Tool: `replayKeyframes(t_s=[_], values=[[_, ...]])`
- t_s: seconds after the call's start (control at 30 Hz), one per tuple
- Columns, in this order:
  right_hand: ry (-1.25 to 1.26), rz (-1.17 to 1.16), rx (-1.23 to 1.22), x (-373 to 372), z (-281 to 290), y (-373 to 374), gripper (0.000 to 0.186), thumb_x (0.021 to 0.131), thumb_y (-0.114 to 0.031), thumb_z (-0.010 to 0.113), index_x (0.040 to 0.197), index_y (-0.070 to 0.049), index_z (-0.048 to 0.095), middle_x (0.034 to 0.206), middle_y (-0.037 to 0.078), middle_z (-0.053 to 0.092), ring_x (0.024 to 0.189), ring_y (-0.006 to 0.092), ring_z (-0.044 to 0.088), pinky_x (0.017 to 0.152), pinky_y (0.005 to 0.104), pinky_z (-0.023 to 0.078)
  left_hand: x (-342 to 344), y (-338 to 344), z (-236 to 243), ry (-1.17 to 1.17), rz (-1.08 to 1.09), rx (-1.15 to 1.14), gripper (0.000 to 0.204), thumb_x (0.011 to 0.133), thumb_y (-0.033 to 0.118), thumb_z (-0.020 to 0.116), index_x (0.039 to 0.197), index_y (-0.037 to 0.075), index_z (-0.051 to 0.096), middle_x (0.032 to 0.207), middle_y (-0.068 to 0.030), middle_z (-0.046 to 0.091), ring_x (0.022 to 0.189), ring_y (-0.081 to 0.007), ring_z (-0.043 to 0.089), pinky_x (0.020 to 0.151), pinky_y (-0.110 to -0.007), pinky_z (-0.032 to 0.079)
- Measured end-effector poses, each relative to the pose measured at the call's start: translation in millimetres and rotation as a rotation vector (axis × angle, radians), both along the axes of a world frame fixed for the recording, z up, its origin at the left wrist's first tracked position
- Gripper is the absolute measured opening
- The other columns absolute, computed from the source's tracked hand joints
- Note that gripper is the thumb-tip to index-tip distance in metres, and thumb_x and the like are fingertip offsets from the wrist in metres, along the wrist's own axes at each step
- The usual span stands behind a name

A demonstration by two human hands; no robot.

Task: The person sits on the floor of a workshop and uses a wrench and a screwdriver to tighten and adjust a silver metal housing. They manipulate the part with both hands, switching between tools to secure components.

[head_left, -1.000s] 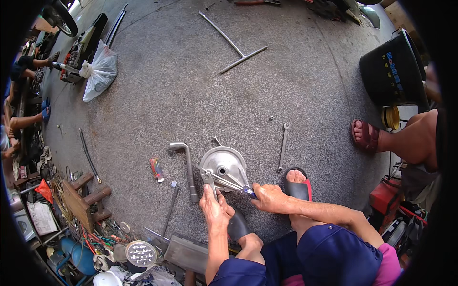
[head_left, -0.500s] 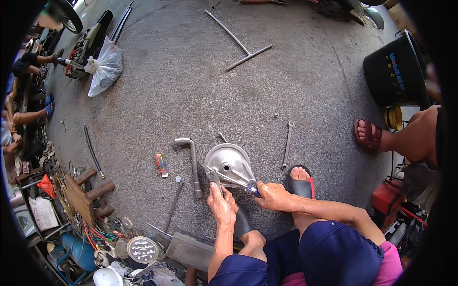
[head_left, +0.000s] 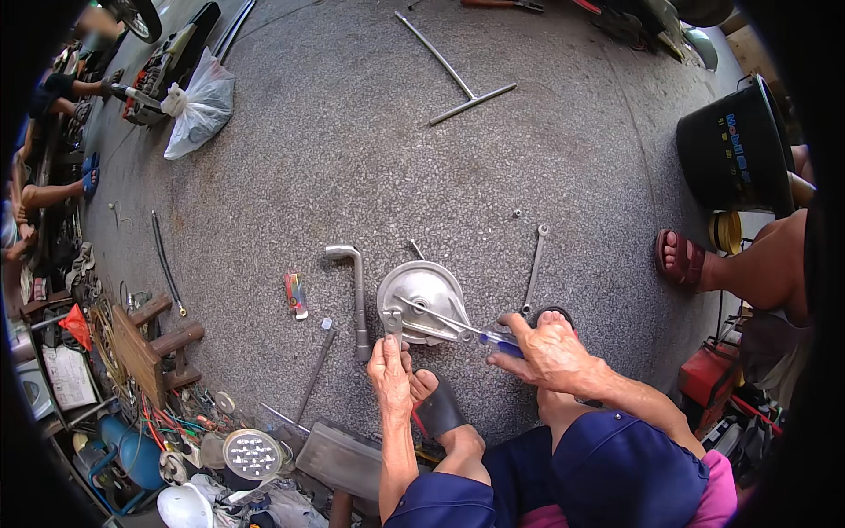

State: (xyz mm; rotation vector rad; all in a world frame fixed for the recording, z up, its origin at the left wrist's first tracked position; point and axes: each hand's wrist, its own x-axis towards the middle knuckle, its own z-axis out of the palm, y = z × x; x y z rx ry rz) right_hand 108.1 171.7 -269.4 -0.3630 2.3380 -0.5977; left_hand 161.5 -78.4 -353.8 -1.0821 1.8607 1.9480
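Note:
My left hand (head_left: 387, 365) is closed on a flat grey metal lever (head_left: 393, 326) at the lower edge of a silver round hub plate (head_left: 427, 282). A long screwdriver (head_left: 499, 346) with a blue handle lies angled across the plate, its shaft toward the lever. My right hand (head_left: 546, 352) is at the handle with index finger and thumb spread apart on either side of it; whether the palm touches it is unclear. An L-shaped socket wrench (head_left: 358, 299) lies left of the plate, a combination wrench (head_left: 533, 277) to the right.
A T-handle wrench (head_left: 466, 97) lies ahead. A tied plastic bag (head_left: 198, 106), a wooden stool (head_left: 141, 361) and clutter line the left, with other people (head_left: 44, 198). A black bucket (head_left: 731, 150) and another person's foot (head_left: 682, 255) are at right.
My right hand has loosened from the screwdriver handle, spreading its fingers and shifting right. The left hand still grips the lever. My left foot shows more beside the plate.

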Motion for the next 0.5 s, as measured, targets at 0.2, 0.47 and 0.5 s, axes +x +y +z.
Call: replayKeyframes(t_s=[0.2, 0.47, 0.5], values=[[0.571, -0.085, -0.259, -16, 55, 12, 0.041, 0.07, -0.026, 0.082, 0.107, -0.015, 0.068, 0.054, -0.002, 0.043, 0.045, 0.0168, 0.053, 0.041, 0.0314, 0.039, -4, 7, 10, 0.032, 0.008, 0.188, 0.017, 0.1, 0.017, 0.053, 0.106, 0.003, 0.061, 0.083, -0.0039, 0.064, 0.064, -0.0071, 0.053, 0.05, -0.019, 0.041], [0.736, 0.128, -0.326, -21, 84, -16, 0.036, 0.068, -0.022, 0.077, 0.101, -0.009, 0.07, 0.054, -0.003, 0.043, 0.041, 0.0112, 0.051, 0.039, 0.0284, 0.038, -4, 3, 17, 0.038, 0.08, 0.268, 0.015, 0.101, 0.013, 0.051, 0.104, 0.003, 0.062, 0.088, -0.005, 0.067, 0.068, -0.0056, 0.057, 0.057, -0.017, 0.044], [0.741, 0.159, -0.288, -20, 83, -18, 0.034, 0.069, -0.021, 0.076, 0.1, -0.007, 0.07, 0.055, -0.002, 0.044, 0.042, 0.0119, 0.052, 0.039, 0.0287, 0.039, -6, 6, 17, 0.042, 0.074, 0.291, 0.015, 0.101, 0.013, 0.051, 0.103, 0.003, 0.062, 0.088, -0.0051, 0.067, 0.067, -0.0055, 0.057, 0.056, -0.017, 0.043]])
